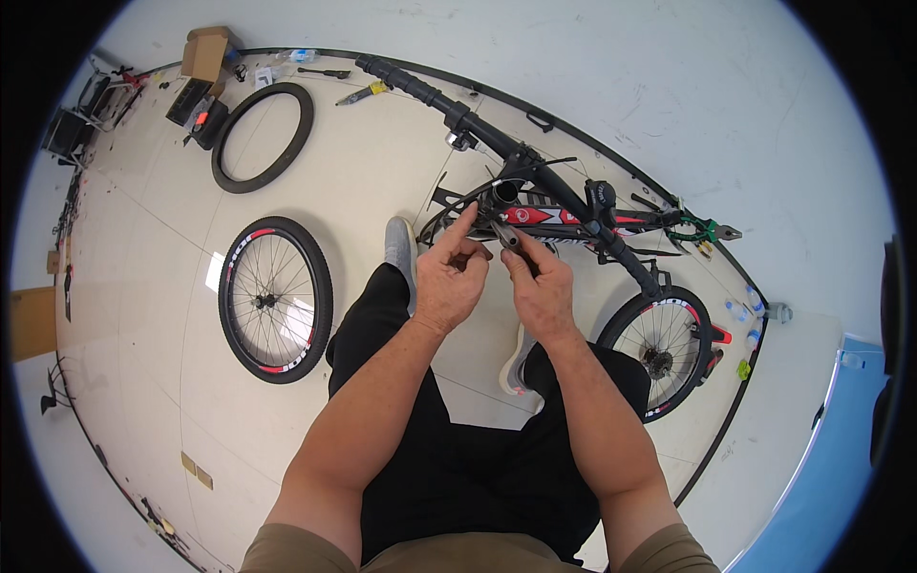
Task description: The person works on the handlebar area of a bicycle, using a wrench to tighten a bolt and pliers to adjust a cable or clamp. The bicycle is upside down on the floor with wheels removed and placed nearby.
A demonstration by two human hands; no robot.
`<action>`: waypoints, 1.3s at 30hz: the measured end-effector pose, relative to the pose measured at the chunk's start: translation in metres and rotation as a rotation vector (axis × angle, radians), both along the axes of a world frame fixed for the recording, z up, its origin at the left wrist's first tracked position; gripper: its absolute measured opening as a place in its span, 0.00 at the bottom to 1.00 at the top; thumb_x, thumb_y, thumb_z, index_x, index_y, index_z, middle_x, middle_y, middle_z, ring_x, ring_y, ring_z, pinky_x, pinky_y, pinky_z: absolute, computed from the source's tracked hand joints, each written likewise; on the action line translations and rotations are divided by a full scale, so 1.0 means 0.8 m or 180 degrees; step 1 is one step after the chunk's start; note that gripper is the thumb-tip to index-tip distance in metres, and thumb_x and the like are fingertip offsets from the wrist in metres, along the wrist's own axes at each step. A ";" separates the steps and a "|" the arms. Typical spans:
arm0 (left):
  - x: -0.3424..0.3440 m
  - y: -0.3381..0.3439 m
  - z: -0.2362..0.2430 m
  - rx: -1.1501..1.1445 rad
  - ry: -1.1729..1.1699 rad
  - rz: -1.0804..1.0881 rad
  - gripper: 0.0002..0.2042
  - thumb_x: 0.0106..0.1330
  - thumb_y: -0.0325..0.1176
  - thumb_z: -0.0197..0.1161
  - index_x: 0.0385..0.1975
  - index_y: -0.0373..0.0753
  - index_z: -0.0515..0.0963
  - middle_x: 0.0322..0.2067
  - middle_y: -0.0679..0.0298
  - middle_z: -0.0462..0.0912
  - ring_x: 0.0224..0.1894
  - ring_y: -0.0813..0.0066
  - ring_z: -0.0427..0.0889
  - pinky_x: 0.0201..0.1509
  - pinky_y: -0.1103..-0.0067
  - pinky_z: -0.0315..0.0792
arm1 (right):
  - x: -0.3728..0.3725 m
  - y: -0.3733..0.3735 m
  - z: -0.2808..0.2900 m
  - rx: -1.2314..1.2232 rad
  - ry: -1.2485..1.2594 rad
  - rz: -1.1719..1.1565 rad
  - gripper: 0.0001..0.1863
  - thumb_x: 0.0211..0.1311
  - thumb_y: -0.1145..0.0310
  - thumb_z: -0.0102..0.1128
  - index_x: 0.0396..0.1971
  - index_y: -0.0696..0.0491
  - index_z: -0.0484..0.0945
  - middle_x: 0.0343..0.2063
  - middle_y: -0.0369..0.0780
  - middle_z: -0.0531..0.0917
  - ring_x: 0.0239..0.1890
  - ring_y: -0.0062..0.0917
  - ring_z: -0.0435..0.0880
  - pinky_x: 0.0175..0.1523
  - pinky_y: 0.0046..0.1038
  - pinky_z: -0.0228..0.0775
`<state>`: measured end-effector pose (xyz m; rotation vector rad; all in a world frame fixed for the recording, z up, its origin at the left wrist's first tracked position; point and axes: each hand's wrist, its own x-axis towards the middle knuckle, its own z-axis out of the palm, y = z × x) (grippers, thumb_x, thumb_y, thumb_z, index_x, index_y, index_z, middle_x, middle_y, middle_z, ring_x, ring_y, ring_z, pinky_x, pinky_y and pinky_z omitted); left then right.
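Note:
A black and red bicycle frame (554, 218) without its wheels mounted stands in front of me, its black handlebar (521, 153) slanting across the view. My left hand (452, 282) is at the front end of the frame, its index finger stretched up against the dark parts below the open tube (504, 194). Its other fingers are curled in, and what they may hold is hidden. Close beside it, my right hand (543, 291) is closed, thumb and fingers pinching a slim grey metal tool (507, 234) whose upper end reaches toward the tube. The tool's exact kind is unclear.
A wheel with a tyre (275, 301) lies left of my feet, a bare tyre (263, 137) beyond it. Another wheel (659, 355) is by my right knee. Green-handled pliers (705, 231), bottles (737, 310) and an opened cardboard box (206, 55) are along the walls.

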<state>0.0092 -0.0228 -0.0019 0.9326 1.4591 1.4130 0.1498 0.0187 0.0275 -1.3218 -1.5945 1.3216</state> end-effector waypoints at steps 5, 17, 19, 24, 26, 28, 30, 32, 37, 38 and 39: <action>0.000 0.000 0.001 0.0017 -0.0069 0.0001 0.33 0.60 0.18 0.54 0.70 0.39 0.65 0.33 0.63 0.85 0.37 0.82 0.81 0.46 0.82 0.75 | 0.003 0.004 -0.005 -0.0088 0.0076 0.0087 0.16 0.67 0.74 0.60 0.54 0.59 0.79 0.33 0.39 0.85 0.35 0.19 0.81 0.43 0.22 0.73; 0.001 0.000 0.000 0.0043 -0.0135 0.0060 0.33 0.60 0.18 0.56 0.70 0.40 0.66 0.33 0.64 0.84 0.36 0.83 0.80 0.46 0.82 0.75 | 0.004 0.011 0.007 -0.1412 0.0789 0.0181 0.09 0.72 0.70 0.55 0.41 0.58 0.81 0.26 0.36 0.84 0.20 0.13 0.70 0.24 0.19 0.60; 0.003 0.000 0.003 0.0023 -0.0110 0.0142 0.32 0.60 0.19 0.57 0.68 0.40 0.69 0.32 0.65 0.84 0.34 0.83 0.79 0.45 0.83 0.75 | 0.005 0.013 0.016 -0.1696 0.0921 0.0182 0.09 0.73 0.69 0.54 0.41 0.58 0.81 0.25 0.36 0.83 0.19 0.13 0.70 0.23 0.19 0.59; 0.003 0.001 0.002 -0.0013 -0.0080 0.0052 0.32 0.60 0.18 0.56 0.69 0.40 0.67 0.33 0.64 0.85 0.36 0.82 0.80 0.46 0.82 0.75 | 0.004 0.008 0.007 -0.1154 0.0699 0.0119 0.10 0.72 0.67 0.56 0.40 0.58 0.81 0.24 0.34 0.82 0.20 0.12 0.70 0.24 0.18 0.60; 0.001 -0.001 0.002 -0.0041 -0.0035 0.0026 0.33 0.61 0.18 0.55 0.70 0.40 0.66 0.34 0.63 0.85 0.37 0.82 0.81 0.47 0.81 0.76 | 0.004 0.003 0.002 -0.0703 0.0419 0.0135 0.10 0.72 0.66 0.57 0.40 0.58 0.81 0.25 0.35 0.83 0.22 0.12 0.72 0.26 0.18 0.62; 0.001 -0.001 0.001 0.0031 -0.0013 0.0052 0.33 0.61 0.18 0.55 0.70 0.40 0.66 0.34 0.63 0.85 0.37 0.82 0.81 0.46 0.81 0.76 | 0.006 0.001 0.001 -0.0466 0.0206 0.0151 0.11 0.72 0.65 0.57 0.40 0.59 0.82 0.26 0.36 0.83 0.25 0.14 0.75 0.31 0.20 0.66; 0.000 -0.001 0.001 0.0016 -0.0024 0.0044 0.32 0.61 0.18 0.54 0.70 0.39 0.66 0.34 0.63 0.85 0.37 0.82 0.81 0.46 0.82 0.76 | 0.005 0.000 0.004 -0.0363 0.0125 0.0117 0.11 0.72 0.66 0.57 0.41 0.59 0.82 0.25 0.34 0.83 0.24 0.12 0.73 0.29 0.18 0.64; 0.000 0.000 0.001 0.0013 -0.0034 0.0024 0.32 0.61 0.18 0.54 0.70 0.39 0.65 0.34 0.62 0.85 0.37 0.81 0.81 0.46 0.82 0.76 | 0.003 -0.001 0.003 -0.0167 0.0094 0.0082 0.11 0.72 0.67 0.58 0.43 0.59 0.81 0.26 0.34 0.83 0.26 0.13 0.74 0.31 0.18 0.66; 0.003 0.002 0.004 0.0058 -0.0157 0.0149 0.31 0.60 0.19 0.57 0.67 0.39 0.70 0.31 0.64 0.84 0.34 0.83 0.80 0.43 0.83 0.75 | -0.001 -0.004 -0.010 0.0254 0.0037 0.0045 0.16 0.69 0.71 0.61 0.54 0.60 0.79 0.34 0.37 0.85 0.36 0.17 0.80 0.43 0.21 0.72; 0.002 0.002 0.003 0.0052 -0.0119 0.0109 0.31 0.60 0.19 0.56 0.68 0.39 0.68 0.32 0.63 0.85 0.35 0.82 0.81 0.44 0.83 0.75 | -0.002 -0.004 -0.009 0.0310 0.0004 0.0014 0.16 0.69 0.72 0.61 0.54 0.60 0.79 0.35 0.37 0.85 0.37 0.18 0.80 0.44 0.21 0.73; 0.001 0.001 0.001 0.0046 -0.0080 0.0070 0.32 0.60 0.19 0.55 0.69 0.39 0.67 0.33 0.63 0.85 0.36 0.81 0.81 0.45 0.82 0.75 | -0.003 -0.004 -0.007 0.0366 -0.0030 -0.0016 0.17 0.69 0.72 0.62 0.55 0.59 0.79 0.36 0.38 0.85 0.38 0.18 0.80 0.45 0.21 0.73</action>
